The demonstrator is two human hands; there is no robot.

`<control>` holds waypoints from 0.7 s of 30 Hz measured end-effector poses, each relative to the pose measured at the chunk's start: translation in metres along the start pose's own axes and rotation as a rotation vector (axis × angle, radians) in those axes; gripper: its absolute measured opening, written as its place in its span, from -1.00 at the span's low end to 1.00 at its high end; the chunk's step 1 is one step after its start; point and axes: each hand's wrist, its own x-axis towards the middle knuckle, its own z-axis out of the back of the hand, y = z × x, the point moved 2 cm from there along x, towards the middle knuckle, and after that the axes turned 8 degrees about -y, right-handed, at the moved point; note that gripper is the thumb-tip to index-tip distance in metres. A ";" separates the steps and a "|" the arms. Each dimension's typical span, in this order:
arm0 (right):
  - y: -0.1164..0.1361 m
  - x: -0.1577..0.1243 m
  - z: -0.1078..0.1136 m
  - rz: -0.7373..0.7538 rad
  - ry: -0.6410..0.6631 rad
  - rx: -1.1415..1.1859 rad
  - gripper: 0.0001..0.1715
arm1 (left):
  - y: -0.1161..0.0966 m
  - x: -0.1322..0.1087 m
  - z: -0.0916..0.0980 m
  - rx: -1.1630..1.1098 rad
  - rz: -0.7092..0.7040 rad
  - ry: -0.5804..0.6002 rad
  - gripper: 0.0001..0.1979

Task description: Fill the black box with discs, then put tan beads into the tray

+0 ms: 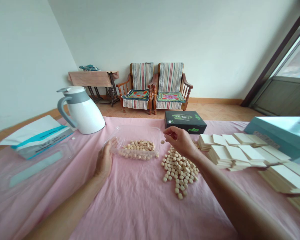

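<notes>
My left hand (105, 157) grips the left end of a clear plastic container (133, 131), its fingers against the wall. Inside the container lies a layer of small round wooden pieces (140, 145). My right hand (179, 139) is just beyond the container's right side, fingers curled and pinched; what they hold, if anything, I cannot make out. One wooden disc (162, 142) shows just below those fingertips, seemingly apart from them. Under my right wrist, a heap of similar wooden pieces (178, 166) spreads over the pink cloth (140, 196).
Stacked pale wooden tiles (240, 150) stand at right before a light blue box (280, 133). A black box (185, 122) sits behind my right hand. At left are a white-and-grey jug (86, 113), a tissue pack (42, 136) and a clear plastic lid (37, 168).
</notes>
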 end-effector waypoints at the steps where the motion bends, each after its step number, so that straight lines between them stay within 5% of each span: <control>1: -0.001 -0.001 -0.002 0.003 0.002 -0.058 -0.83 | 0.000 0.000 0.000 0.002 0.000 -0.002 -0.49; 11: -0.012 -0.018 -0.022 0.117 0.391 -0.448 -0.76 | -0.002 -0.001 -0.001 0.013 0.009 0.001 -0.49; 21: -0.010 -0.024 -0.030 0.199 0.467 -0.590 -0.78 | -0.003 -0.001 -0.001 0.022 -0.018 -0.006 -0.50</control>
